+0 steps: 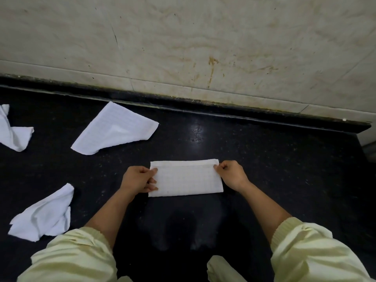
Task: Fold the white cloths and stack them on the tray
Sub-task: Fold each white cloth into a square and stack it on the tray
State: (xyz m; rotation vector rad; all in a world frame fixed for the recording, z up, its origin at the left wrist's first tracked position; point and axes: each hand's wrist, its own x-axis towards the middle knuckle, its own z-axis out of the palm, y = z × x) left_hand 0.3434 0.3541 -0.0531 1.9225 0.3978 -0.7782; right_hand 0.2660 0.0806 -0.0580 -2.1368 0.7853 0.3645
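Observation:
A white cloth (185, 178) lies folded into a flat rectangle on the black counter (274, 169) in front of me. My left hand (138, 179) pinches its left edge, thumb on top and fingers at the side. My right hand (231, 174) pinches the top right corner with curled fingers. Three more white cloths lie unfolded: one spread flat (115, 129) at the back left, one crumpled (43, 215) at the near left, one crumpled (13, 132) at the far left edge. No tray is in view.
A stained pale tiled wall (203, 47) rises behind the counter along a dark raised back edge (223, 110). The counter ends at the right near a step in the wall (366, 143). My pale yellow sleeves (77, 255) fill the bottom of the view.

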